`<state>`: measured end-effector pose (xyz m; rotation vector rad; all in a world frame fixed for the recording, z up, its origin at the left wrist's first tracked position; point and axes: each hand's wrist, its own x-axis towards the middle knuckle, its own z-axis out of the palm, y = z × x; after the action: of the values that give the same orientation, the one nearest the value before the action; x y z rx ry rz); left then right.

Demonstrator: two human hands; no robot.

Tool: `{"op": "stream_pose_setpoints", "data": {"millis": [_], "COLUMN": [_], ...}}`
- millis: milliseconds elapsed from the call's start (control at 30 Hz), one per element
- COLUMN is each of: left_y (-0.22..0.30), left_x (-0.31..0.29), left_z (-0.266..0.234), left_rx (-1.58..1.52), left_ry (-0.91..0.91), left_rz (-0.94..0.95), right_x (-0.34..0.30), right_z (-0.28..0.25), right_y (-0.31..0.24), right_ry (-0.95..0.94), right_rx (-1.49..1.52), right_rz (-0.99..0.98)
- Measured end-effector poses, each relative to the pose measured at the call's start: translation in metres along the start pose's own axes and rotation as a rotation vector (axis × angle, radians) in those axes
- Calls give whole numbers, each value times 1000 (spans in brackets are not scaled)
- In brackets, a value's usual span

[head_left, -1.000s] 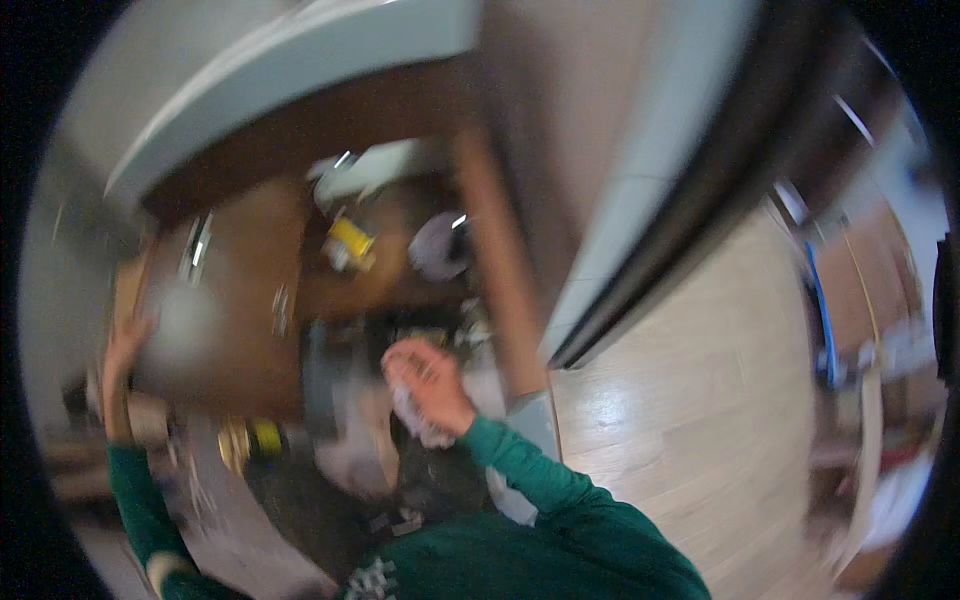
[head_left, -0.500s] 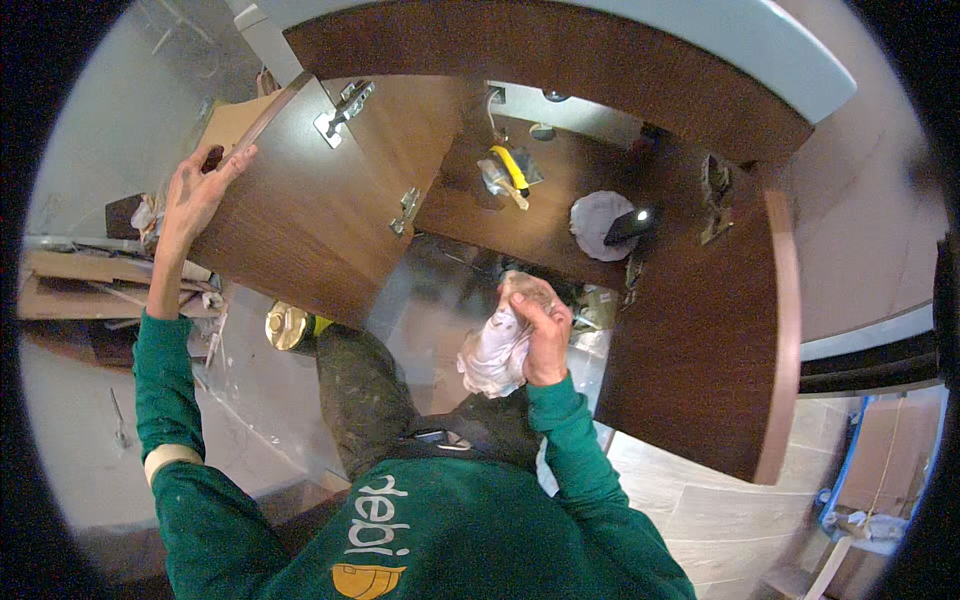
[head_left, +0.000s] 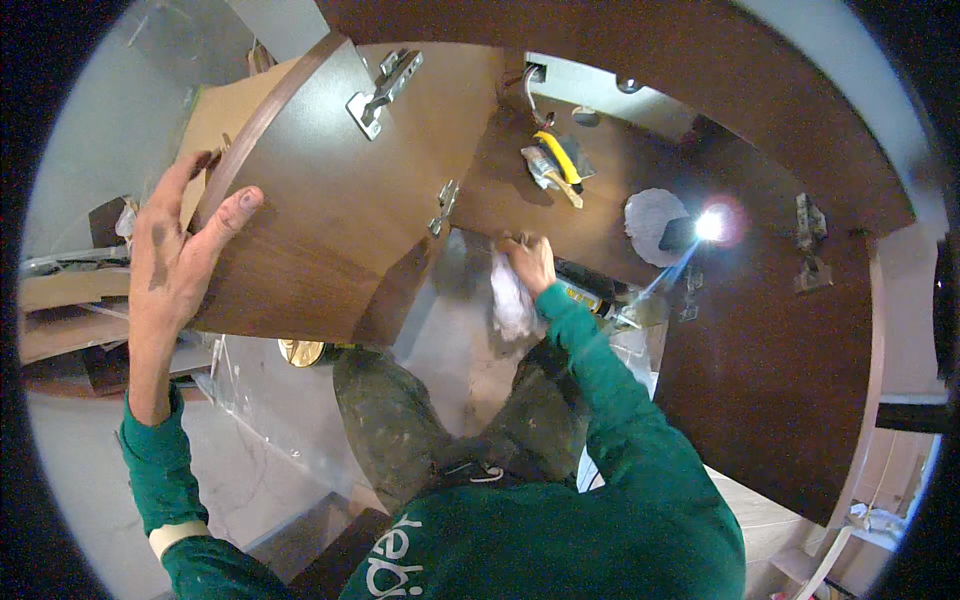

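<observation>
My left hand (head_left: 175, 250) grips the outer edge of a brown wooden cabinet door (head_left: 310, 215), thumb on its inner face and fingers behind it. At the front edge of the cabinet floor (head_left: 490, 215), my right hand (head_left: 532, 262) is closed on a crumpled white rag (head_left: 514, 303) that hangs down from it. Its fingertips are partly hidden. Inside the cabinet lie a yellow-handled tool (head_left: 560, 158) with a dark blade and a paintbrush (head_left: 553, 178). To their right, a dark lamp (head_left: 680, 235) shines beside a round whitish pad (head_left: 650, 220).
The right cabinet door (head_left: 765, 370) stands open, with metal hinges (head_left: 812, 240) near its top. Under the cabinet lies a dark cartridge tube (head_left: 583, 290). A gold-coloured can (head_left: 300, 352) stands below the left door. Stacked boards (head_left: 75, 290) are at the far left.
My right hand has moved forward with the rag, from above my lap to the cabinet's front edge. My view has come closer to the cabinet. My left hand still grips the door.
</observation>
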<state>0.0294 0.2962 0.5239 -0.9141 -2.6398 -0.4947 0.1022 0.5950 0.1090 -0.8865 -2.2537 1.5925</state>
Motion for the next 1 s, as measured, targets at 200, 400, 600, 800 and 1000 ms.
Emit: {"op": "stream_pose_setpoints", "data": {"millis": [200,400,600,800,1000], "left_y": [-9,-18,-32,-37,-38], "left_x": [0,4,5,6,6], "left_z": [5,6,4,0,-1], "left_rx": [18,163,117,243,222], "left_ry": [-29,-28,-41,-60,-63], "left_rz": [-118,-145,-177,-160,-133], "right_x": [65,45,44,89,98], "right_z": [37,58,78,100,116], "right_y": [4,-7,-14,-37,-34], "right_ry": [84,232,143,181,129], "right_rx": [-109,125,299,109,89], "right_rz": [-92,-11,124,119,165]}}
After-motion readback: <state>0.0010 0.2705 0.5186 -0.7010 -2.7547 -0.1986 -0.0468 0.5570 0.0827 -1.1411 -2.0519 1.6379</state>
